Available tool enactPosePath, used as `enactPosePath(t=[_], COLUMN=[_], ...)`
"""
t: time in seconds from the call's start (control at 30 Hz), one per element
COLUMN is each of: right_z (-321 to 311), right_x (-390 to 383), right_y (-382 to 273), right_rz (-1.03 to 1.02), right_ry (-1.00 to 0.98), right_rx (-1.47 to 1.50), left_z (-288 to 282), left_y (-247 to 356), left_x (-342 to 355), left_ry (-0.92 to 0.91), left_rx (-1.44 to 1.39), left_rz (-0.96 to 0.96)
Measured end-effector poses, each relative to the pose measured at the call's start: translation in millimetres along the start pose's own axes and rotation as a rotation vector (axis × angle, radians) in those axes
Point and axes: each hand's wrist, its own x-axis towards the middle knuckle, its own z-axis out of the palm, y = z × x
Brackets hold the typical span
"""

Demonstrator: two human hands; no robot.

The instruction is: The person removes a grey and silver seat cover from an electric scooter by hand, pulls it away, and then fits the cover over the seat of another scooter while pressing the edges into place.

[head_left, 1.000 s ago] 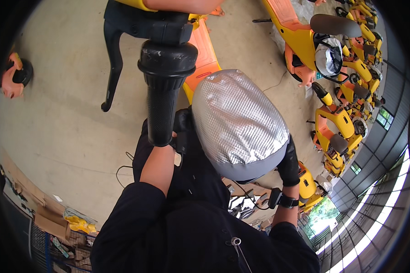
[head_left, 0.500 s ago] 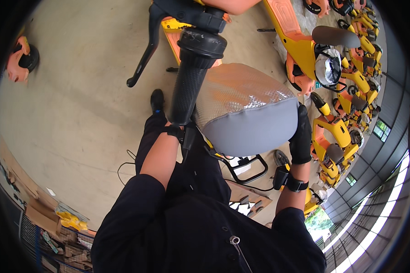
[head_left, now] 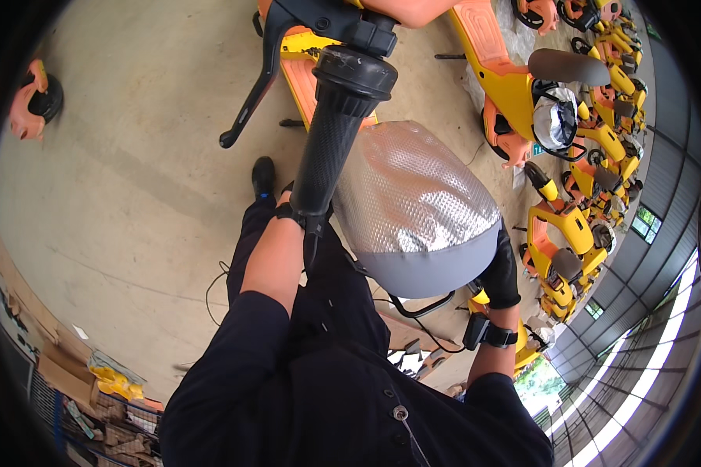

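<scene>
A silver, quilted foil seat cover (head_left: 428, 202) with a smooth grey band (head_left: 436, 268) along its near edge lies over a scooter's seat in front of me. At its right side, my right hand (head_left: 504, 274), in a black glove, is closed round the grey edge; the fingertips are tucked out of sight. My left hand (head_left: 287, 194) is near the cover's left side, almost wholly hidden behind the black handlebar grip (head_left: 327, 148), so its fingers do not show. A black brake lever (head_left: 253, 89) juts out left of the grip. Below the cover, a black rear rack (head_left: 420, 310) shows in part.
Yellow and orange scooters (head_left: 568, 226) stand in rows on the right. Another scooter's orange front end (head_left: 27, 109) is at the far left. Cardboard and a blue wire cage (head_left: 66, 405) lie at lower left. A thin black cable (head_left: 214, 288) trails on the concrete floor.
The cover's near edge has come down toward me, and more silver shows on top with less grey. My right hand has moved down and slightly left along with it.
</scene>
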Motion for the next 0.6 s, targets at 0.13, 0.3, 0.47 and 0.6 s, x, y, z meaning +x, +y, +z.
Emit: enactPosePath(t=[0.13,0.3,0.47,0.6], right_z=[-14,-41,-45,-33], right_x=[-4,-26,-23,-14], right_y=[37,92,123,127], right_rz=[0.112,0.04,0.035,0.36], right_ry=[0.067,0.061,-0.029,0.143], right_rx=[0.405,-0.228,-0.148,0.467], left_z=[2,17,-17,-16], left_y=[1,-2,26,15], left_x=[13,3,12,40], left_ry=[-0.015,0.158,-0.086,-0.108], left_rx=[-0.026,1.186,1.569,-0.069], left_rz=[0.043,0.479,0.461,-0.271])
